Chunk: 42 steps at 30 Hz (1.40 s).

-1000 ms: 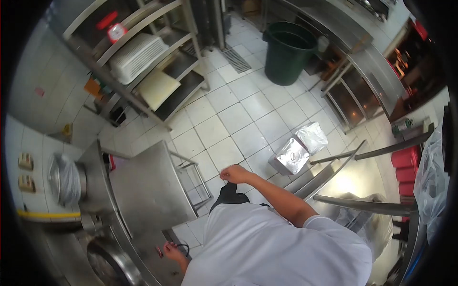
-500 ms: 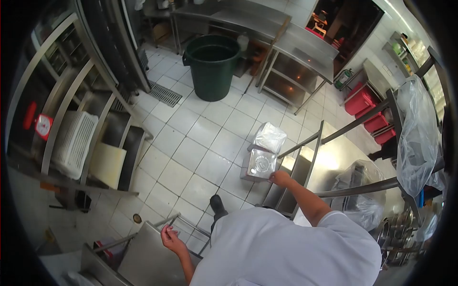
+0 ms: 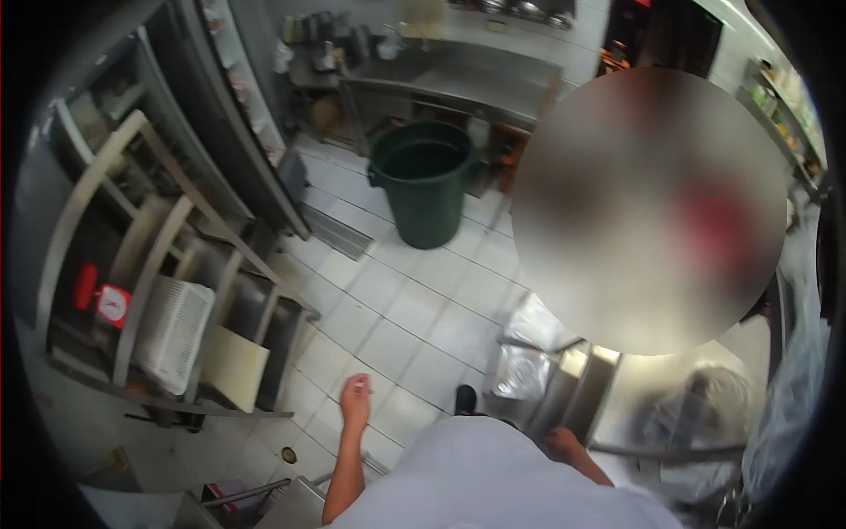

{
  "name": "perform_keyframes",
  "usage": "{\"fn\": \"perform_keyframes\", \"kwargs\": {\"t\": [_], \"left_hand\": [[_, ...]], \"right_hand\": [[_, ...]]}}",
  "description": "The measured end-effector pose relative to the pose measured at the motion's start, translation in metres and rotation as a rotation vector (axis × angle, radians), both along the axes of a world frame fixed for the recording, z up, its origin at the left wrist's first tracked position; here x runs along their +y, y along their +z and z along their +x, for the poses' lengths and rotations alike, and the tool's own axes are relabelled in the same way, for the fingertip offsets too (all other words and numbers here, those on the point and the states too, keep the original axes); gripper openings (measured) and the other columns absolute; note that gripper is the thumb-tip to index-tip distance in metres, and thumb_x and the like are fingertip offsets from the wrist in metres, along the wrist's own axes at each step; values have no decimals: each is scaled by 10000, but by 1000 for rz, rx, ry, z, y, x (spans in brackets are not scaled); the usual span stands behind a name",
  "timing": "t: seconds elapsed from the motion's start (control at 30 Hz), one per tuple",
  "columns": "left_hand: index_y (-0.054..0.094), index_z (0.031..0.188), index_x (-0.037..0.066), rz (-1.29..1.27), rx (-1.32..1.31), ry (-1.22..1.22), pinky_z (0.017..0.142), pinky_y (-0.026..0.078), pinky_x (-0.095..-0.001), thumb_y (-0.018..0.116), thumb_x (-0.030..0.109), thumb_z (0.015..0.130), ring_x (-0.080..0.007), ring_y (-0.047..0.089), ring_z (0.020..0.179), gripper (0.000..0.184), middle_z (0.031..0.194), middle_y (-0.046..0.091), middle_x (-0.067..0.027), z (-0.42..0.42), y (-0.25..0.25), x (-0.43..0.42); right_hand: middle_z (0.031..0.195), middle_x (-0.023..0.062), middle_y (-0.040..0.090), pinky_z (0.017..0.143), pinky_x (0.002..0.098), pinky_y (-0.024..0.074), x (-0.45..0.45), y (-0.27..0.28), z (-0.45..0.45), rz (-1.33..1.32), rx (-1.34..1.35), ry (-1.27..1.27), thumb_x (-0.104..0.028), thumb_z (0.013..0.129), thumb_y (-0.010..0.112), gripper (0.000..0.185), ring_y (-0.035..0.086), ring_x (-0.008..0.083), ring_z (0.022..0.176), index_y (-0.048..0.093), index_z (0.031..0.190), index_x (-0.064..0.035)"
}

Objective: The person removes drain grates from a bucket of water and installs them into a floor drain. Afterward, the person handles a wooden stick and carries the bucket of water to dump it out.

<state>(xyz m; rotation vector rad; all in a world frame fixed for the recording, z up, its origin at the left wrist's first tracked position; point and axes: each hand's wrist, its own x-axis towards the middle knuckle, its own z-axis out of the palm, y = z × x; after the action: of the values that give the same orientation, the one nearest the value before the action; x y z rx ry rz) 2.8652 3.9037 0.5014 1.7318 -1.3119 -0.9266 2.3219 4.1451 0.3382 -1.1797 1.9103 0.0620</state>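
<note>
Note right hand (image 3: 560,439) drawn back from the edge of silver tin (image 3: 520,372), and left hand (image 3: 356,388) swung forward from above steel table (image 3: 304,504) to over tiled floor (image 3: 381,295). Read the change as loss of contact with the tin, now apart from both hands.

Locate the tin on the floor at front right, nearer to the right hand, just beside white-wrapped bundle (image 3: 533,322) and left of steel shelves (image 3: 577,397). Find the left hand raised in mid-air with fingers drawn together; cannot confirm a grip on anything. Find the right hand low beside the shelves, narrow, with fingers loosely curled; cannot tell contact or contents.

Observe edges: shelves close at the right hand, table corner near the left forearm, shelving rack (image 3: 132,326) farther left. Keep dark shoe (image 3: 465,399) in account, just left of the tin. Identify open room over the tiles ahead, between the rack and the tin, up to green bin (image 3: 421,189). Treat clearance beyond the shelves as unknown because of heavy blur.
</note>
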Motion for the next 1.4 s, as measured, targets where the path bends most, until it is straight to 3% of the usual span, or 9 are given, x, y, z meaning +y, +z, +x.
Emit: {"fn": "perform_keyframes", "kwargs": {"t": [0.1, 0.23, 0.3, 0.57, 0.8, 0.87, 1.07, 1.23, 1.4], "left_hand": [[672, 1009, 81, 203, -395, -362, 759, 504, -323, 582, 324, 907, -200, 654, 788, 278, 932, 674, -96, 7, -68, -33], [672, 1017, 77, 643, -221, -470, 731, 519, -392, 661, 365, 837, -275, 660, 848, 340, 914, 688, -123, 63, -163, -33], [653, 1059, 62, 270, -974, -996, 686, 530, -380, 699, 294, 809, -255, 665, 817, 345, 864, 682, -118, 104, -195, -20], [599, 1081, 31, 804, -429, -569, 687, 538, -390, 712, 229, 794, -286, 661, 814, 366, 897, 660, -126, 104, -193, -73], [560, 1128, 29, 770, -195, -696, 704, 534, -407, 676, 245, 827, -316, 652, 846, 388, 973, 637, -150, 37, -215, -355], [548, 1141, 29, 795, -146, -769, 709, 533, -413, 665, 250, 837, -324, 650, 855, 394, 995, 631, -157, 5, -208, -444], [514, 1181, 27, 823, -320, -1058, 724, 530, -428, 634, 264, 865, -349, 642, 883, 413, 1060, 611, -178, -135, -186, -650], [486, 1215, 26, 774, -362, -1155, 736, 528, -441, 608, 276, 889, -370, 636, 906, 429, 1114, 595, -196, -218, -180, -698], [458, 1249, 24, 802, -291, -1329, 748, 525, -453, 582, 288, 913, -391, 630, 930, 444, 1168, 579, -213, -270, -201, -684]], "right_hand": [[859, 142, 702, 621, 398, 560, -30, -4, 6, 132, -294, -433, -168, 857, 649, 206, 689, 242, 704, 684, 995, -20], [835, 126, 697, 564, 382, 555, -43, -96, -19, 115, -521, -735, -143, 869, 649, 168, 686, 234, 682, 668, 977, -16], [830, 120, 697, 560, 381, 555, -70, -93, -14, 124, -512, -796, -143, 870, 645, 163, 690, 240, 687, 665, 972, -17], [765, 106, 691, 561, 353, 552, -175, -36, -16, -2, -313, -816, -123, 865, 603, 163, 695, 217, 642, 683, 949, -8], [675, 50, 677, 538, 350, 517, -234, -17, 32, 86, -38, -850, -305, 849, 581, 259, 636, 163, 563, 699, 801, -80], [720, 140, 681, 638, 419, 528, -251, -21, 58, -1, 191, -708, -337, 833, 543, 326, 660, 270, 640, 692, 794, -49], [794, 132, 697, 710, 446, 517, -277, 58, 177, -294, 128, -1323, -337, 801, 562, 299, 673, 308, 770, 719, 914, -110], [759, 102, 704, 656, 418, 530, -241, 7, 294, 16, 158, -1446, -308, 769, 601, 265, 682, 232, 709, 723, 889, -106], [926, 140, 707, 633, 407, 583, -217, 4, 413, 40, -420, -2085, -239, 874, 596, 270, 711, 258, 792, 664, 1026, -27]]}}
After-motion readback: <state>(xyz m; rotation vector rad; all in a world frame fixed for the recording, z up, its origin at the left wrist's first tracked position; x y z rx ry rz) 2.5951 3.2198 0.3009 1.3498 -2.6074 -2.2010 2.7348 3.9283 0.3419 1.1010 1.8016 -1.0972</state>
